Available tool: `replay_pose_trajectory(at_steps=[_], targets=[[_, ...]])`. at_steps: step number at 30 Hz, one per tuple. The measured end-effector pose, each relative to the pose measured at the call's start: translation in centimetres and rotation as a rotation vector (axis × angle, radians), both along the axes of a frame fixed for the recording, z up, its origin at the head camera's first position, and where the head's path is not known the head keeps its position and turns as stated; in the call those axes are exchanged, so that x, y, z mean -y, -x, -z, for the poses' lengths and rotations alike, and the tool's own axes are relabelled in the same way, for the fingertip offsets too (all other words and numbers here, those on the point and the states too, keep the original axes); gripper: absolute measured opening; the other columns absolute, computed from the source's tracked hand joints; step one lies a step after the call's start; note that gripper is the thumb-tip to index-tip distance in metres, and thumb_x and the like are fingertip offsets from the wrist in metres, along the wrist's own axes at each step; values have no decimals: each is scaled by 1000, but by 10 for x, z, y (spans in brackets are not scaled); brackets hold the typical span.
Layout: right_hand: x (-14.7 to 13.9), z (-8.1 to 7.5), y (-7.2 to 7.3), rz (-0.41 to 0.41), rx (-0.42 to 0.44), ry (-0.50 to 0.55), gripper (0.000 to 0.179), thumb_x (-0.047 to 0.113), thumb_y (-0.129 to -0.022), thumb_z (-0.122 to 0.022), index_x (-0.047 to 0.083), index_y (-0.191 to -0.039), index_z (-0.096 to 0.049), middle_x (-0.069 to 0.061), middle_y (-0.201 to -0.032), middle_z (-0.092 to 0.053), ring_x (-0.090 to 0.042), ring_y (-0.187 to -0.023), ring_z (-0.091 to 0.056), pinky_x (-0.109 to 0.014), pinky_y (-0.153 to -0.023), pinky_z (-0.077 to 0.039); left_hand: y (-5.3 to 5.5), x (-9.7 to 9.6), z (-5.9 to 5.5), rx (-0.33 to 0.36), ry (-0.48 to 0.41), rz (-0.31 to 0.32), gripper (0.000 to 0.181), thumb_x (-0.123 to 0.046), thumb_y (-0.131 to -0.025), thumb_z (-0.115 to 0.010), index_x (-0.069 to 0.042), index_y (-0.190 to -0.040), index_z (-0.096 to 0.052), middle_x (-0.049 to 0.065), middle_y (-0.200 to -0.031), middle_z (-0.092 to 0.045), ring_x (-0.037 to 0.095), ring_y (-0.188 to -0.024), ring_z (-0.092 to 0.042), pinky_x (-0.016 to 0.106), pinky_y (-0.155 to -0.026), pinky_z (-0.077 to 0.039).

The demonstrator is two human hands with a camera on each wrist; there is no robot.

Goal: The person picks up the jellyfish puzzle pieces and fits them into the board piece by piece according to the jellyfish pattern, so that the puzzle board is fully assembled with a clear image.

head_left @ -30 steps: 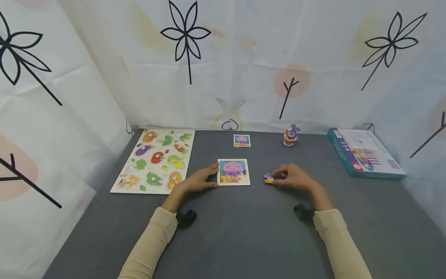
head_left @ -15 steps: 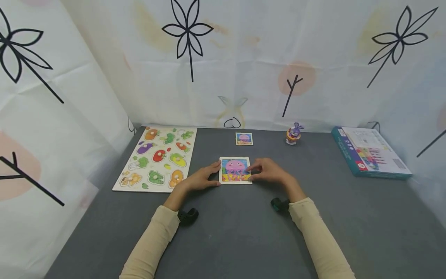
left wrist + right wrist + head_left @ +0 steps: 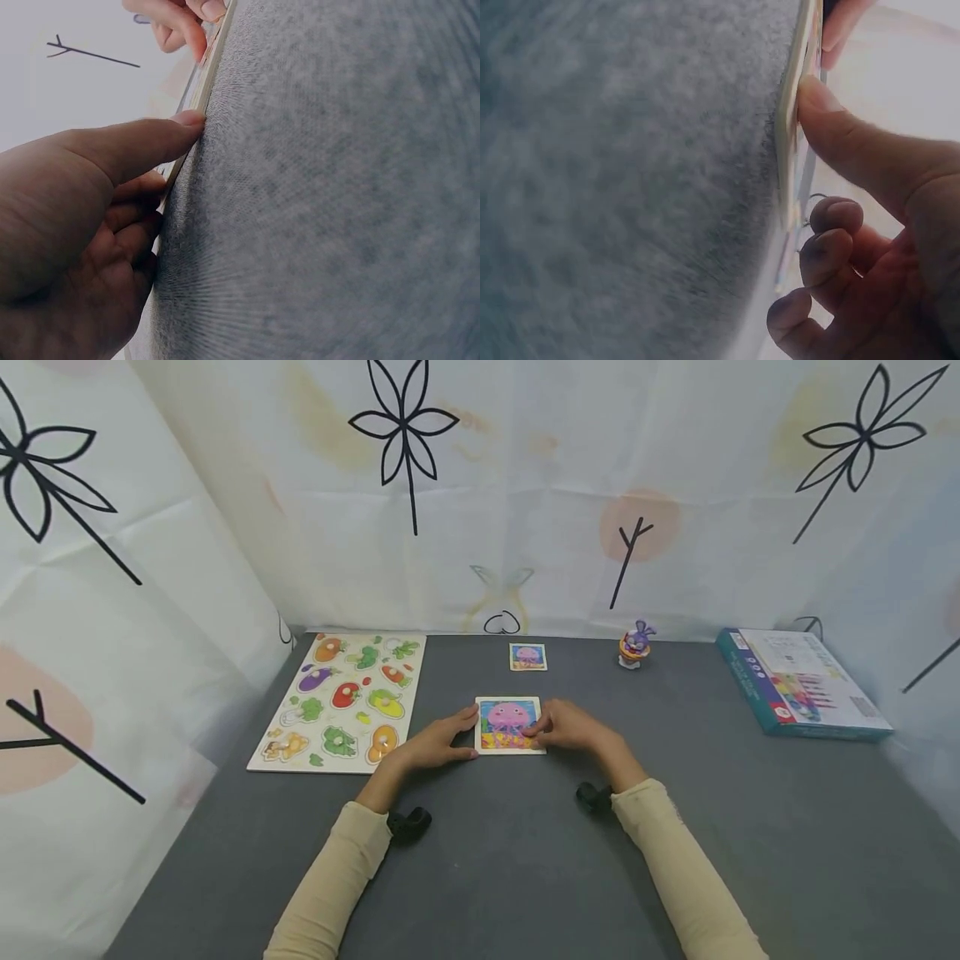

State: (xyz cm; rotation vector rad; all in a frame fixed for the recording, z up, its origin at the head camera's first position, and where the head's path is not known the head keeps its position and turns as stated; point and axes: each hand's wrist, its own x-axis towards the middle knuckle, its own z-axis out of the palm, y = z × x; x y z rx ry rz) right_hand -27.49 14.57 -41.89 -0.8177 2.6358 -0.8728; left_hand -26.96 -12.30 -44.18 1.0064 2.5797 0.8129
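A square jigsaw puzzle (image 3: 508,717) in a pale frame, picturing a pink jellyfish, lies on the dark table. My left hand (image 3: 437,741) holds the frame's left side, index finger by the upper part and thumb at the near corner. In the left wrist view the thumb (image 3: 142,142) lies along the frame's edge. My right hand (image 3: 573,727) has thumb and index fingertip together over the puzzle's lower right, at a small jigsaw piece mostly hidden under them. In the right wrist view its thumb (image 3: 829,112) bears on the puzzle's top near the edge, other fingers curled outside it.
Behind the puzzle lies a small jellyfish picture card (image 3: 528,657). A large vegetable board (image 3: 341,702) is at the left. A purple rabbit figurine (image 3: 635,645) stands at the back right, near a teal-edged box (image 3: 806,683). Patterned white cloth (image 3: 495,510) hangs around the table's back and sides.
My right hand has carried the jigsaw piece leftward from the table onto the puzzle's lower right, its fingertips then shifting slightly further in. My left hand stays at the frame.
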Motion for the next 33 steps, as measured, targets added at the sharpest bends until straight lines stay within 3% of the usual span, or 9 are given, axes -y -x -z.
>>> replay_pose_trajectory(at_steps=[5,11,14,17,19,22,25,29,33], targets=[[0,-6,-4,20,-6,-63,18,13,-78,-72,3,-93,-74,-1,-69,-50,-11,-60,-32,-22,-54,-27,0,0,-1,-12,-2,14,70,-22,-88,-62,3,-143,-25,18,-152,-19,32,-140,-20,46,-110,-24],[-2,3,-1,-2,-9,-9,24,15,-79,-71,6,-101,-72,3,-66,-49,-9,-56,-29,-20,-52,-25,0,4,1,-20,6,9,70,-21,-87,-63,4,-142,-27,19,-151,-21,32,-139,-21,46,-110,-25],[-6,8,-1,-9,-52,21,28,19,-81,-70,5,-105,-70,0,-68,-53,-10,-59,-32,-21,-54,-29,-1,3,-1,-21,29,2,70,-21,-87,-63,4,-142,-27,19,-151,-21,32,-139,-21,45,-110,-25],[-14,7,-4,56,-126,-17,43,25,-82,-69,3,-118,-63,-12,-85,-59,-20,-73,-45,-32,-66,-40,-3,-4,-8,-19,65,-11,71,-22,-87,-63,6,-142,-27,22,-151,-18,33,-139,-20,45,-110,-25],[-21,4,-7,154,-146,-98,61,33,-81,-69,5,-132,-50,-22,-110,-55,-32,-97,-48,-48,-82,-42,-3,-11,-15,-68,104,-39,71,-25,-88,-62,6,-141,-27,23,-151,-16,35,-140,-19,48,-110,-24],[-31,-1,-11,291,-129,-265,84,49,-82,-63,14,-147,-23,-25,-146,-23,-47,-133,-19,-73,-92,-24,0,-24,-28,-204,191,-149,76,-38,-88,-60,-1,-145,-24,18,-153,-14,33,-142,-11,52,-112,-16],[-38,-4,-12,360,-70,-361,91,63,-83,-51,22,-150,-6,-20,-154,6,-52,-135,10,-81,-88,-9,6,-36,-37,-340,316,-262,84,-55,-87,-52,-14,-149,-14,10,-156,-8,30,-143,-3,55,-113,-6],[-43,-5,-13,375,-17,-394,91,72,-82,-40,26,-149,1,-17,-153,15,-53,-133,17,-83,-85,-5,14,-46,-43,-325,420,-306,90,-68,-84,-41,-25,-149,2,3,-156,6,25,-143,10,54,-113,4],[-45,-4,-14,375,19,-404,91,74,-82,-36,26,-149,1,-17,-153,15,-54,-133,16,-83,-84,-4,17,-49,-43,-274,441,-310,90,-69,-83,-40,-26,-149,4,2,-155,10,24,-143,12,53,-113,6]])
